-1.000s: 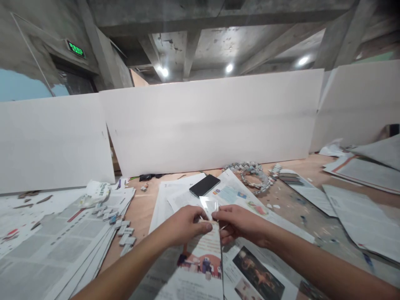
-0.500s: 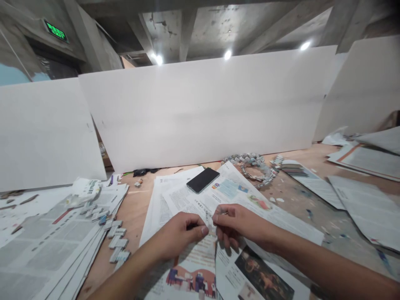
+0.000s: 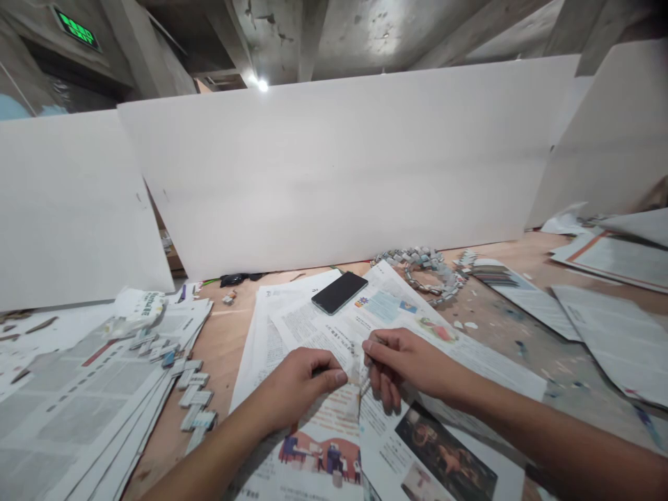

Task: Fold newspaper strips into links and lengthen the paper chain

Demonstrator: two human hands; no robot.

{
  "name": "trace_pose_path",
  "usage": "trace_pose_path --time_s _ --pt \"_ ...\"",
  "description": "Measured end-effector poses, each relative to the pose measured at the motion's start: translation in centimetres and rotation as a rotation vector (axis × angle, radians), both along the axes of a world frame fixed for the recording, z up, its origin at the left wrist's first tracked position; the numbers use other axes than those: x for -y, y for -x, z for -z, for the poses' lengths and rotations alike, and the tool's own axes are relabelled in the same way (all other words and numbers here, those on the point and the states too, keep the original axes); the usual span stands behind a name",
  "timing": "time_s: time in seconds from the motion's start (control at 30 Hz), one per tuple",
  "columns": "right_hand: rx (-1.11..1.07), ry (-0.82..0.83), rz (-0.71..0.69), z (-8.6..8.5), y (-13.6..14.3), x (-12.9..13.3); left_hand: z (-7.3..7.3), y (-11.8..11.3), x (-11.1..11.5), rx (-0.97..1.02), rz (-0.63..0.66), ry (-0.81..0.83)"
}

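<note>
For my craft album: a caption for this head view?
Left hand and right hand pinch a newspaper strip beside a phone.

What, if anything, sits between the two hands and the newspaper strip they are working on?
Nothing visible. The left hand and right hand both already pinch the narrow printed newspaper strip directly, above the spread newspaper sheets. The black smartphone lies farther back, apart from them.
</note>
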State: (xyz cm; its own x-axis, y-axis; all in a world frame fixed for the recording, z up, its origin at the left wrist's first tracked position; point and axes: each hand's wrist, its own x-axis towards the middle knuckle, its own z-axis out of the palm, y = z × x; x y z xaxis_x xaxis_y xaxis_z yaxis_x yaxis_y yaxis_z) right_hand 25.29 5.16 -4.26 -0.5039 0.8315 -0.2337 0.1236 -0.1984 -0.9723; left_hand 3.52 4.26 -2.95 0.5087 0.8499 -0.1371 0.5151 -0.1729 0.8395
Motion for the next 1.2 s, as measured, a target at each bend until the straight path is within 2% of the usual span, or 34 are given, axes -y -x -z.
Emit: trace_pose_path --time_s 0.23,0.47,0.73,0.97,1.2 --pt "0.007 -0.012 0.004 -0.2 -0.3 -0.1 -0.3 0.1 -0.1 0.043 -0.01 -0.047" --pt "0.003 -0.121 0.039 -0.3 0.1 0.2 -0.5 0.3 -0.4 0.066 -0.013 -0.017" --pt "0.016 -0.066 0.038 0.4 0.8 0.7 -0.3 0.1 -0.4 0.09 -0.071 0.017" --pt "0.123 -0.147 -0.013 0.1 -0.3 0.3 -0.5 0.3 -0.7 0.022 -0.048 -0.012" --pt "0.086 -0.102 -0.014 0.2 -0.4 -0.1 -0.2 0.2 -0.7 0.067 -0.075 -0.024"
